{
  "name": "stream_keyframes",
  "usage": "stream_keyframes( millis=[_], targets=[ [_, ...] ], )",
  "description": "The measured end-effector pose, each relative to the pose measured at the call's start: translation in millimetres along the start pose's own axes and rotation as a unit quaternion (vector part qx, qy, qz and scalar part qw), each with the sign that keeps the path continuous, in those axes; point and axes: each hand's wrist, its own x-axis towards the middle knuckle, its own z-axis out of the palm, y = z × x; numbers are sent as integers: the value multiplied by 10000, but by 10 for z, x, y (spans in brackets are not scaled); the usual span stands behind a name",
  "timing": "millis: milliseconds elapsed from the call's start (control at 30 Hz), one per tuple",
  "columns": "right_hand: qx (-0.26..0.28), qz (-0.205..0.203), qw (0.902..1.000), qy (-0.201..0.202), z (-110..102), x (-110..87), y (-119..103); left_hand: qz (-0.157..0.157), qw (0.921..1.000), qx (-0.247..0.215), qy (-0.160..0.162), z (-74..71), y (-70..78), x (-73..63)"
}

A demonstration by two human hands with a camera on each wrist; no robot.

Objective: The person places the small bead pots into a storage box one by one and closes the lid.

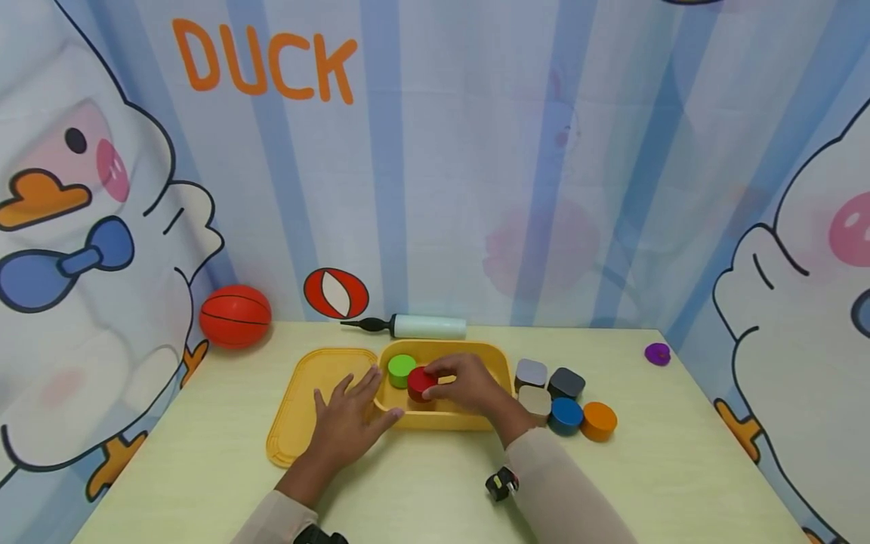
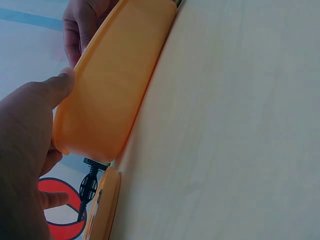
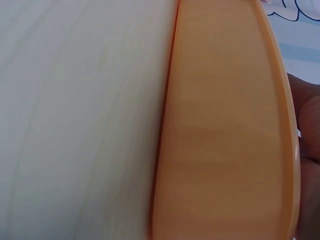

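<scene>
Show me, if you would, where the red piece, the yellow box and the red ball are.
Red piece [image 1: 418, 382]: head view, top face.
Yellow box [image 2: 116, 80]: left wrist view, outer wall.
Red ball [image 1: 235, 317]: head view, middle.

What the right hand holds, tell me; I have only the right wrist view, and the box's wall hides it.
Observer: The right hand pinches a red block, as the head view shows.
Operator: Understood. Say what else sits in there.
Observer: A green block sits in the yellow box, just left of the red one in the head view.
Operator: Good. Now report on the box's left end.
Observer: The left hand is spread out there.
</scene>
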Motion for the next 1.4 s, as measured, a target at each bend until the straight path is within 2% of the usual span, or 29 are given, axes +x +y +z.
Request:
stream_keyframes(
  millis=[300, 700, 833, 1167, 1400],
  targets=[
    [-41, 424, 9985, -348, 108, 92, -49, -7, 10000, 6, 41, 5, 2, 1],
    [66, 513, 9965, -653, 179, 170, -10, -127, 9998, 26, -123, 0, 2, 19],
    [23, 527, 9960, -719, 186, 176, 0, -91, 9999, 24, -80, 3, 4, 20],
    [53, 484, 9960, -752, 192, 173, 5, -27, 10000, 16, -30, 31, -31, 23],
    [-139, 392, 9970, -651, 183, 175, -23, -31, 9999, -29, -96, 26, -26, 26]
  ],
)
